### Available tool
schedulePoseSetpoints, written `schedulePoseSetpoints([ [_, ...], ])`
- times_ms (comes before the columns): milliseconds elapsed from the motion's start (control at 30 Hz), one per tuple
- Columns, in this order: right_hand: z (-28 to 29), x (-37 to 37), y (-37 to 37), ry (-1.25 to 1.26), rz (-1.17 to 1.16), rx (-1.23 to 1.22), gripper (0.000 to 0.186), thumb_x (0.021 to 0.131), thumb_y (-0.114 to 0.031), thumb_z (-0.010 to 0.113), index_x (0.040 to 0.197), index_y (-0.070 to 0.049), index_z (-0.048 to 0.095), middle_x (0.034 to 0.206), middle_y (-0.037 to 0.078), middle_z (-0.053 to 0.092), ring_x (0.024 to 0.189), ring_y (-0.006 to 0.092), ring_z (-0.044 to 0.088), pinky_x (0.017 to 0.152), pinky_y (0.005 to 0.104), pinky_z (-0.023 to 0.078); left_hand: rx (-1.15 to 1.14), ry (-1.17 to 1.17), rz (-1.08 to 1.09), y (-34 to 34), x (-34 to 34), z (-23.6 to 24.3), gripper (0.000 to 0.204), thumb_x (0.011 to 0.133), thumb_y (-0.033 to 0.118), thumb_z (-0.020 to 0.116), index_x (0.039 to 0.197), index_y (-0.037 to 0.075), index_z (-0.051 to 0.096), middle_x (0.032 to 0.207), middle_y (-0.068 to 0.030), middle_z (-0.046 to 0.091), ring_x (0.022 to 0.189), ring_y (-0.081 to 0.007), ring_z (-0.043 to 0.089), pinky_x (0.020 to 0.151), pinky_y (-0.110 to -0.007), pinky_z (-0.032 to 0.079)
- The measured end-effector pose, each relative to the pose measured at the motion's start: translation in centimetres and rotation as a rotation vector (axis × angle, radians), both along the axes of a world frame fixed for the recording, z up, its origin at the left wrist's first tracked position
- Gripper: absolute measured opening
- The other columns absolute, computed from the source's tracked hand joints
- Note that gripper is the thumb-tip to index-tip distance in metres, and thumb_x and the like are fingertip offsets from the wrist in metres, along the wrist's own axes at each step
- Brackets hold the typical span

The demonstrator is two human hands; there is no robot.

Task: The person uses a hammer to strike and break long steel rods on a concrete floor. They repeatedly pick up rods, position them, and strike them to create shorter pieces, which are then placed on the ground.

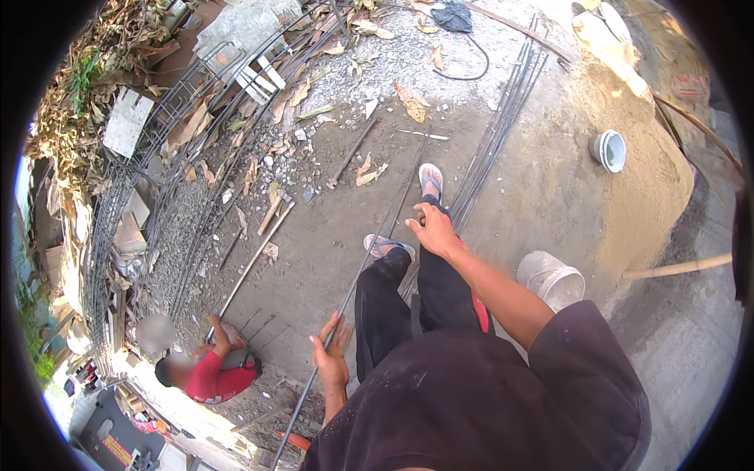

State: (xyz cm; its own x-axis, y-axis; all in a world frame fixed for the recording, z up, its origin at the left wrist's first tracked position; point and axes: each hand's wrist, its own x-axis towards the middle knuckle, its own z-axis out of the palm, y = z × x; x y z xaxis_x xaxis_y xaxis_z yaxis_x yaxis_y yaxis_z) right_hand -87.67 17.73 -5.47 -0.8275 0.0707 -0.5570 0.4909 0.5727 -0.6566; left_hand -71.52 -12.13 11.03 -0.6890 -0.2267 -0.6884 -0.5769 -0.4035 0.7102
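A long thin steel rod (357, 271) runs from the lower edge up past my feet, its far end near the ground ahead. My left hand (333, 355) has it across the palm, between thumb and fingers, beside my left thigh. Over my right leg hangs my right hand (434, 230), its fingers loosely bent and apart, with nothing visible in them. My sandalled feet stand on grey, dusty ground on either side of the rod's line. To their right lies a bundle of long steel rods (503, 118).
At the left a crouching person in a red shirt (212, 378) grips a long pole (250, 271). Tied rebar cages (169, 133), leaves and rubble crowd the left side. On the right are a whitish bucket (552, 281), a smaller bucket (608, 151) and a sand pile (648, 149).
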Motion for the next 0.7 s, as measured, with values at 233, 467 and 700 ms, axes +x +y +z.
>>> schedulePoseSetpoints([
  [233, 3.4, 13.3, -2.0, -0.273, -0.192, -0.273, 0.045, 0.095, -0.032, 0.069, 0.125, 0.001, 0.063, 0.097, 0.012, 0.071, 0.082, 0.0201, 0.068, 0.074, 0.0346, 0.056, 0.077, 0.040, -0.167, 0.9, 6.1, -0.7, 0.060, 0.112, 0.036, 0.031, 0.152, -0.007, 0.036, 0.151, -0.0280, 0.045, 0.142, -0.0390, 0.045, 0.115, -0.046, 0.041],
  [467, 6.1, 21.6, 3.9, -0.196, -0.271, -0.381, 0.041, 0.093, -0.036, 0.070, 0.112, 0.000, 0.069, 0.080, 0.012, 0.071, 0.077, 0.0191, 0.068, 0.070, 0.0347, 0.052, -0.073, 0.138, -0.386, 6.6, 11.7, 0.3, 0.058, 0.111, 0.034, 0.035, 0.152, -0.007, 0.037, 0.151, -0.0290, 0.045, 0.137, -0.0374, 0.051, 0.109, -0.046, 0.047],
  [700, 13.0, 27.5, 11.4, -0.005, -0.147, -0.045, 0.042, 0.093, -0.035, 0.068, 0.117, 0.000, 0.067, 0.103, 0.021, 0.075, 0.101, 0.0370, 0.071, 0.089, 0.0436, 0.053, -0.447, 0.333, -0.748, 10.9, 13.5, 2.5, 0.048, 0.109, 0.027, 0.042, 0.149, 0.001, 0.049, 0.126, -0.0249, 0.068, 0.117, -0.0291, 0.067, 0.095, -0.038, 0.054],
])
